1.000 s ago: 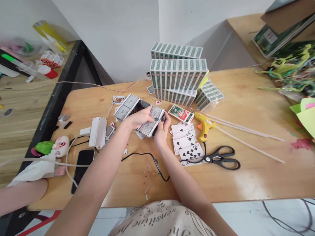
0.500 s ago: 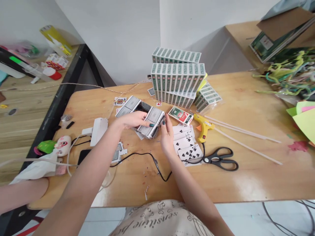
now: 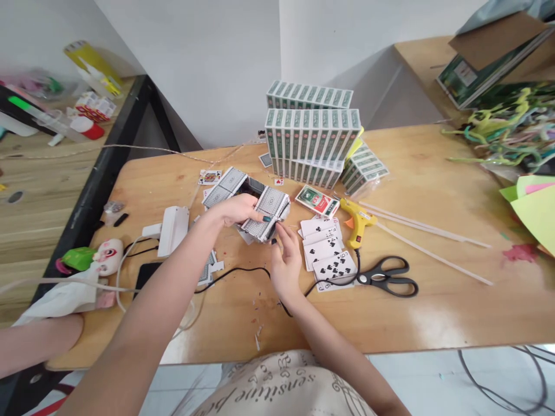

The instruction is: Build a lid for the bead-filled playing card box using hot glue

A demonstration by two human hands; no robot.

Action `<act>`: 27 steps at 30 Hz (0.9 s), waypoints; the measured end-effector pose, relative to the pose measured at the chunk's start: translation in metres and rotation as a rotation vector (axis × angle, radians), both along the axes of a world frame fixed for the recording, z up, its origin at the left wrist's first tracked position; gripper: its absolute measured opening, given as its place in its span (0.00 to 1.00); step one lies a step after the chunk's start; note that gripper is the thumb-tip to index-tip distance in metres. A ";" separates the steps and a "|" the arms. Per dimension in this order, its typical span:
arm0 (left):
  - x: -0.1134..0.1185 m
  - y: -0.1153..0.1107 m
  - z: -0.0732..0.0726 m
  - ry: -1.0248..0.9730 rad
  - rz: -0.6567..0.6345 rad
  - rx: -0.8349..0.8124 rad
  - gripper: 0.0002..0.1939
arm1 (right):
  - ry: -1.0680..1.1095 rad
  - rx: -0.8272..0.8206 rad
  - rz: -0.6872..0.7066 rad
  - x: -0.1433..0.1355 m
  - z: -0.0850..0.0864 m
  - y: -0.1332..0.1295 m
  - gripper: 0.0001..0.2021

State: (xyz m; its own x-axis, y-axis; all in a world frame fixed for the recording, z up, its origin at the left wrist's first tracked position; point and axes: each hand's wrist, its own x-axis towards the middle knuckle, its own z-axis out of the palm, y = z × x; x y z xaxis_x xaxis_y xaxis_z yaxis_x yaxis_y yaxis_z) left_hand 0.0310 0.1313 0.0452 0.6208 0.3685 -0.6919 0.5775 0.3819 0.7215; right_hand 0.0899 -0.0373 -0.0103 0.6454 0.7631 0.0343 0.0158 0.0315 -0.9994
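Note:
A box-like structure of patterned playing cards [image 3: 271,202] is tilted above the table, with a dark opening in its middle. My left hand [image 3: 243,209] grips its near side, the thumb lying across the card backs. At its lower right corner is my right hand [image 3: 286,260], fingers bent and their tips by the card edge; whether they pinch anything is too small to tell. Right of that hand, face-up cards [image 3: 323,245] overlap on the table. A red and green card box [image 3: 317,201] lies behind them, beside a yellow glue gun [image 3: 358,222].
Stacked card boxes [image 3: 312,136] stand at the back. Black scissors [image 3: 387,277] and glue sticks [image 3: 433,231] lie at right. A black cable [image 3: 243,270] crosses the near table. At left are a white power block [image 3: 173,231], a plush toy [image 3: 108,256] and another person's arm [image 3: 39,344].
My right hand has moved left and slightly down, from the structure's right side to below its lower right corner. My left hand keeps its grip. The view has shifted slightly.

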 end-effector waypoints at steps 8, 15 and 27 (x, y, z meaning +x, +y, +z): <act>0.004 0.000 -0.001 -0.011 0.063 -0.122 0.19 | -0.031 -0.008 0.054 -0.007 0.002 -0.001 0.26; 0.003 -0.002 0.000 -0.030 0.076 -0.141 0.21 | -0.134 -0.003 0.092 -0.010 0.007 -0.002 0.30; 0.004 -0.004 -0.002 0.001 0.074 -0.051 0.22 | -0.237 0.031 0.124 -0.018 -0.009 -0.001 0.37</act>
State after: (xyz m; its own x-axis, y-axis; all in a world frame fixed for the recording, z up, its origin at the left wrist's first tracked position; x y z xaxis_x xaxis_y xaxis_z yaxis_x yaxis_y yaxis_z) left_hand 0.0352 0.1278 0.0433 0.5924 0.3777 -0.7116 0.5468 0.4602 0.6994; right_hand 0.0714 -0.0381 -0.0197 0.5184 0.8319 0.1979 0.2435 0.0782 -0.9667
